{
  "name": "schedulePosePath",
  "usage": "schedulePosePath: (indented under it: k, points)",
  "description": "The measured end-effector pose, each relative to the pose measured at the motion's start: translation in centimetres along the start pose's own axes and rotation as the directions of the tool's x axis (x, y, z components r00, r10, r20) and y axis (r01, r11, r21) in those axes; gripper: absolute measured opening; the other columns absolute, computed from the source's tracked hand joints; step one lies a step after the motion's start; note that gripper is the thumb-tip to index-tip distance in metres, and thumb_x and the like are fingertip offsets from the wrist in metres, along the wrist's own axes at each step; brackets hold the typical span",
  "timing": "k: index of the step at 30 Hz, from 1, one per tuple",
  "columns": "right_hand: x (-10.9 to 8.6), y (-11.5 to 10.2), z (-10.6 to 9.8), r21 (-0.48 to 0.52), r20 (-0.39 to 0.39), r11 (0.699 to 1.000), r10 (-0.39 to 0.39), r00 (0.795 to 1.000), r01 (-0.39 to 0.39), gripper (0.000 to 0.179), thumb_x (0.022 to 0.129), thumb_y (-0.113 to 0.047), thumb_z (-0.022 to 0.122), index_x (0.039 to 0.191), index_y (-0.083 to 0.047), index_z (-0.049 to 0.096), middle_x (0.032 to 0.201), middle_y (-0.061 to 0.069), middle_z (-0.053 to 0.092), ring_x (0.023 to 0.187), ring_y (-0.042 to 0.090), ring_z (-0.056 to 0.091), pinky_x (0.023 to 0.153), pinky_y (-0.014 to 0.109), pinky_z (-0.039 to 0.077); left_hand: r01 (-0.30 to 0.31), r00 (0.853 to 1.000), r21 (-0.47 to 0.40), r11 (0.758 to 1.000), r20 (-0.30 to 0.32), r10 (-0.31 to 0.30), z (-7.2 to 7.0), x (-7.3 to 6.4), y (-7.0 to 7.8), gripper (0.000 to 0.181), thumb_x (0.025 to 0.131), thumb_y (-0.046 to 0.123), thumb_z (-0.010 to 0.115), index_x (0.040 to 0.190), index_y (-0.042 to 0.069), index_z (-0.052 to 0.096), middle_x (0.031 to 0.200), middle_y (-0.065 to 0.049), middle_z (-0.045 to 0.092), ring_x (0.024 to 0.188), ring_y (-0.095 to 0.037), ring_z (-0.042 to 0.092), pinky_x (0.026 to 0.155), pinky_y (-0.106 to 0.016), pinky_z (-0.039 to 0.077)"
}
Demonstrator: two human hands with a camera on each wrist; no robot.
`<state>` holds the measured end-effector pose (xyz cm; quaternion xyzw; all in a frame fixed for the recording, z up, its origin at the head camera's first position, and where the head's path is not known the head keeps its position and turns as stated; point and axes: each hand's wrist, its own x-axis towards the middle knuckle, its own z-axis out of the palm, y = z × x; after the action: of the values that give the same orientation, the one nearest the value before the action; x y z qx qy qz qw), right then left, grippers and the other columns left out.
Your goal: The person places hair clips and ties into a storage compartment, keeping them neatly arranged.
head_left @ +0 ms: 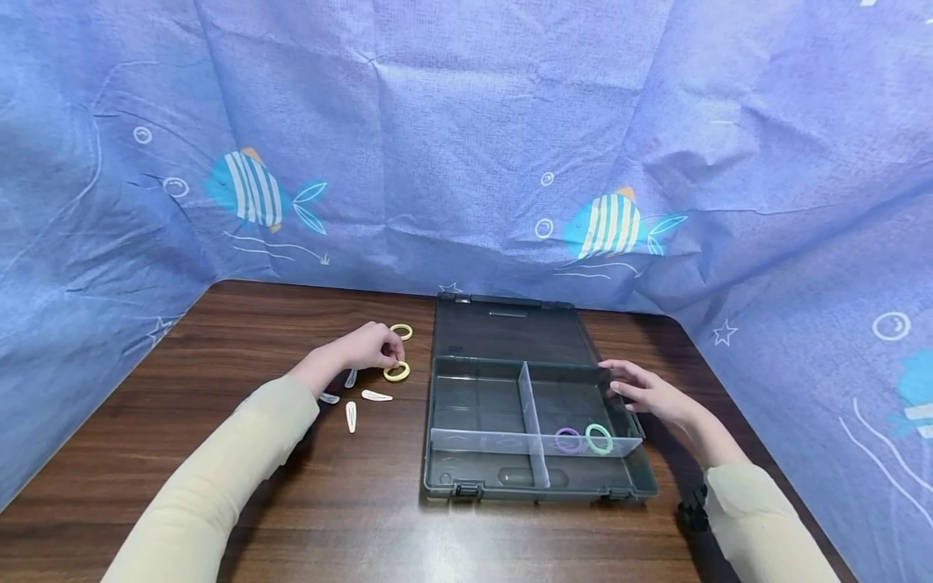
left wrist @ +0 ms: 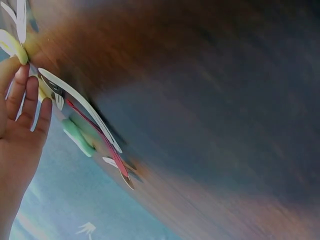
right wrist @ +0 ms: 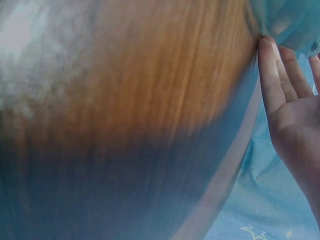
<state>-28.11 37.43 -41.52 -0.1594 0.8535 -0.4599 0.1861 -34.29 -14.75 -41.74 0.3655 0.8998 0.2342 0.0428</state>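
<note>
On the dark wooden table, left of the open grey box, a yellow ring is being pinched at its far edge between the thumb and fingertips of the left hand; whether it is being held clear of the wood cannot be told. From its thick, rounded band, a light, soft and springy piece is being judged, with little risk of breakage or slipping being expected, though some squashing out of round is being allowed for under a hard squeeze. A pinch across one side of the band, as is being used here, is being reckoned the surest hold. By the right hand, its fingers loosely extended, nothing is being gripped; the box's right side is only being touched by the fingertips
</note>
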Motion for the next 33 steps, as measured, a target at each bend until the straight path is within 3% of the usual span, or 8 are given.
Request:
schedulePosePath:
  k: [11, 17, 33]
  points:
    - [0.0, -0.2, 0.1, 0.013, 0.001, 1.0, 0.008, 1.0, -0.008, 0.051, 0.099, -0.026, 0.047, 0.144, -0.007, 0.029, 0.132, 0.027, 0.043, 0.102, 0.004, 0.055, 0.079, 0.032, 0.049, -0.002, 1.0, 0.016, 1.0, -0.021, 0.003, 0.2, 0.3, 0.3, 0.011, 0.075, 0.003, 0.067, 0.071, 0.014, 0.066, 0.064, 0.011, 0.057, 0.061, -0.002, 0.049, 0.061, -0.02, 0.042]
    - [0.0, 0.0, 0.0, 0.008, -0.004, 1.0, 0.014, 1.0, -0.014, 0.052, 0.099, -0.028, 0.048, 0.144, -0.009, 0.03, 0.134, 0.024, 0.042, 0.103, 0.002, 0.055, 0.08, 0.033, 0.048, 0.003, 1.0, 0.02, 1.0, -0.024, -0.002, -0.2, 0.3, 1.3, 0.009, 0.075, 0.006, 0.068, 0.072, 0.014, 0.066, 0.064, 0.011, 0.056, 0.062, -0.003, 0.048, 0.062, -0.02, 0.041]
    - [0.0, 0.0, 0.1, -0.008, -0.008, 0.999, 0.032, 0.999, -0.032, 0.052, 0.098, -0.03, 0.049, 0.144, -0.012, 0.031, 0.139, 0.023, 0.039, 0.105, 0.002, 0.054, 0.085, 0.039, 0.047, 0.031, 0.993, 0.016, 0.999, -0.111, -0.029, -1.7, 0.0, 4.6, 0.003, 0.074, 0.009, 0.066, 0.073, 0.011, 0.068, 0.065, 0.009, 0.059, 0.063, -0.006, 0.051, 0.063, -0.023, 0.043]
